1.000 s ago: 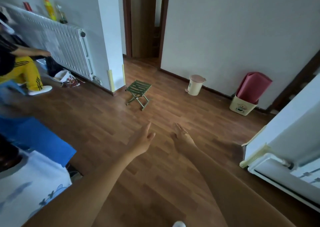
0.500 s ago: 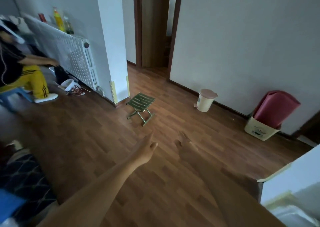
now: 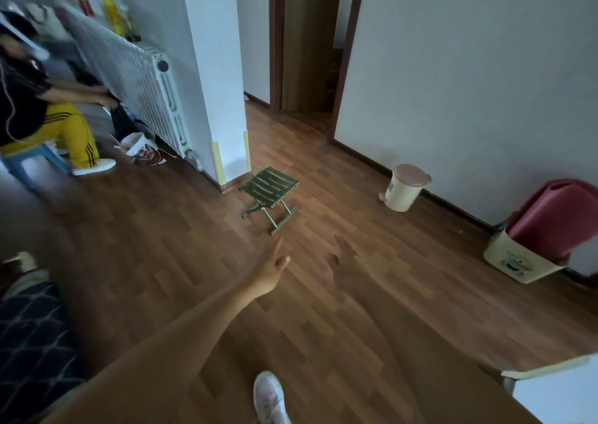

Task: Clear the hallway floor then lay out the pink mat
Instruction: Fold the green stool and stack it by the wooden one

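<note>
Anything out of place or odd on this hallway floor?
The green folding stool stands alone mid-floor. The pink mat leans rolled in a bin. Nothing looks spilled or damaged.

No legible text; print on the cream box [image 3: 524, 262] is blurred.

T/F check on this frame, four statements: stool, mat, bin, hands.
1. The green stool stands unfolded on the floor. True.
2. The pink mat lies spread flat on the floor. False: it is rolled up, standing in the cream box by the wall.
3. The left hand grips the stool. False: it is open, short of the stool, holding nothing.
4. The pink-lidded bin stands by the wall, lid down. True.
</note>
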Demonstrator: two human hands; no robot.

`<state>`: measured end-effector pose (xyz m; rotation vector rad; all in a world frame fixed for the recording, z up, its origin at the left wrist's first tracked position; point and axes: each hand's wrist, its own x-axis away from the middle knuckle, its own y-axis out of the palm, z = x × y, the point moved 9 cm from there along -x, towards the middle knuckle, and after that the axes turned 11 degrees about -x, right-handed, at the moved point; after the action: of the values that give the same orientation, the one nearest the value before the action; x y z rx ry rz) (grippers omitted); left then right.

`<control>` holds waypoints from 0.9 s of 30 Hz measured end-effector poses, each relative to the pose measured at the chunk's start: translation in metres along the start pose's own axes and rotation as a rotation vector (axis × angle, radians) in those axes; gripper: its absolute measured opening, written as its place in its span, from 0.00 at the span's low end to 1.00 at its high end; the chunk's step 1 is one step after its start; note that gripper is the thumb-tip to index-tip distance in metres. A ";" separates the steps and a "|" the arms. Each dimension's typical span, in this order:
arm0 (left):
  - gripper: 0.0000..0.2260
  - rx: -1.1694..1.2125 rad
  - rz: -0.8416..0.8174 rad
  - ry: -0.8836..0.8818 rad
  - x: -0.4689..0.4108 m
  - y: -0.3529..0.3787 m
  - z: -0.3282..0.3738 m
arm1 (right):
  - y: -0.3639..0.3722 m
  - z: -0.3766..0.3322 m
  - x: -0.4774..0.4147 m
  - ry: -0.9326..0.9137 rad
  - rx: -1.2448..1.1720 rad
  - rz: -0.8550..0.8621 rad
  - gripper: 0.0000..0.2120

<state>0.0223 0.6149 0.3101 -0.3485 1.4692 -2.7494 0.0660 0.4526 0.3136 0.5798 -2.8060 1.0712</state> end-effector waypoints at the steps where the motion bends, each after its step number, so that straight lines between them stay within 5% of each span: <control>1: 0.25 0.017 -0.015 -0.006 -0.013 0.003 -0.002 | 0.001 0.002 -0.013 -0.012 -0.001 -0.007 0.25; 27: 0.22 0.016 0.026 -0.189 -0.385 -0.033 -0.027 | -0.043 0.026 -0.412 -0.035 0.041 -0.188 0.24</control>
<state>0.3959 0.6971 0.2485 -0.5675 1.3948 -2.6217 0.4643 0.5369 0.2354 0.8548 -2.6977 1.0924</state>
